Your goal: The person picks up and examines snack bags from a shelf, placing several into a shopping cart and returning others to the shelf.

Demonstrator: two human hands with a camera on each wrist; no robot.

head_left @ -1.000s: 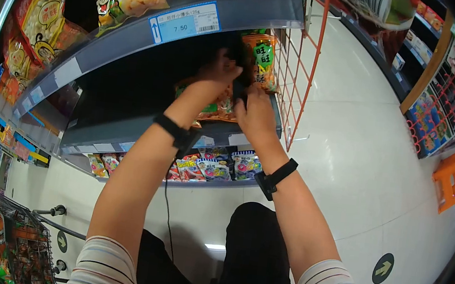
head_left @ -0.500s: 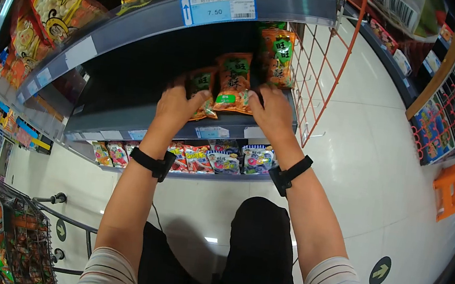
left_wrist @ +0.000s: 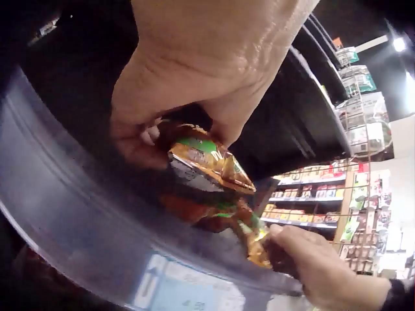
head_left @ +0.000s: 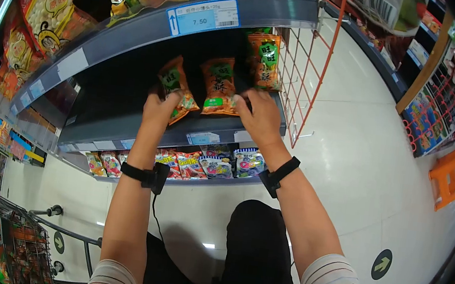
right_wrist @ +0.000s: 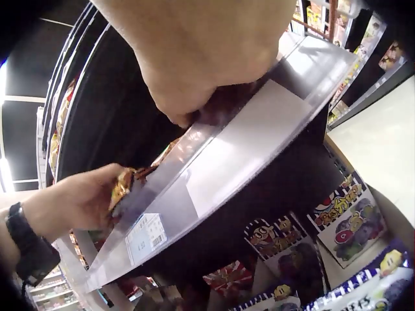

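My left hand (head_left: 157,109) grips an orange snack bag (head_left: 174,78) with green and black print, thumb on its near side. The left wrist view shows this crinkled bag (left_wrist: 202,150) between thumb and fingers, tilted above the shelf. A second orange snack bag (head_left: 219,87) lies on the shelf (head_left: 111,113) to its right. Beside that bag's lower right edge is my right hand (head_left: 261,119), its thumb right at the wrapper and fingers reaching toward the back. A third orange bag (head_left: 264,61) stands at the shelf's right end.
An upper shelf edge with a blue price tag (head_left: 203,21) overhangs the hands. A red wire side panel (head_left: 306,78) bounds the right end. Candy bags (head_left: 216,166) fill the shelf below. A wire cart (head_left: 18,230) with orange packs stands at lower left.
The hands, blurred and close together a second ago, moved apart. Since half a second ago, my left hand has shifted the left bag leftward and tilted it; the middle bag stays by my right hand.
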